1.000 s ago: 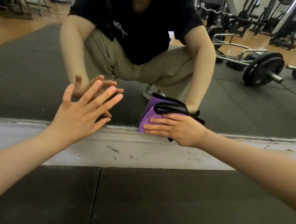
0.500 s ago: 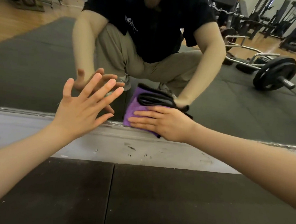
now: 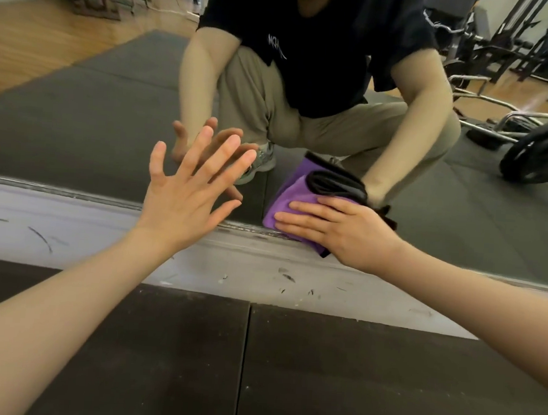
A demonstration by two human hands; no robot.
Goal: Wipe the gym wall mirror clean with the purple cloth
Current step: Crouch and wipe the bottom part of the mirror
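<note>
**A:** Surface and room?

**B:** Large gym wall mirror (image 3: 79, 115), bottom edge running just above a scuffed white-painted baseboard ledge (image 3: 72, 224) with dark scrape marks and chipped paint. Below that, dark rubber floor mats (image 3: 160, 360) with a seam between two tiles. The reflection shows grey matting, a strip of wooden flooring at upper left, a black-plated barbell (image 3: 535, 156) lying at right, chrome bar frames and dark weight machines behind it. Also reflected: a crouching person in a black T-shirt and khaki trousers.

**A:** The cloth?

**B:** Folded purple microfibre cloth with black edging (image 3: 294, 195), bunched into a thick pad. It sits against the glass at the mirror's bottom edge, lower corner overlapping the ledge. Black trim shows on top and at the lower right corner. Its reflection meets it directly behind.

**A:** Hands?

**B:** Right hand (image 3: 339, 227) lies flat on the cloth, fingers (image 3: 297, 216) straight and together, pointing left, pressing it to the glass. No curl round it, just a palm press. Left hand (image 3: 187, 192) is spread wide, fingers extended toward the mirror to the left of the cloth, holding nothing. Fingertips meet their reflection; actual contact with the glass I can't tell.
</note>
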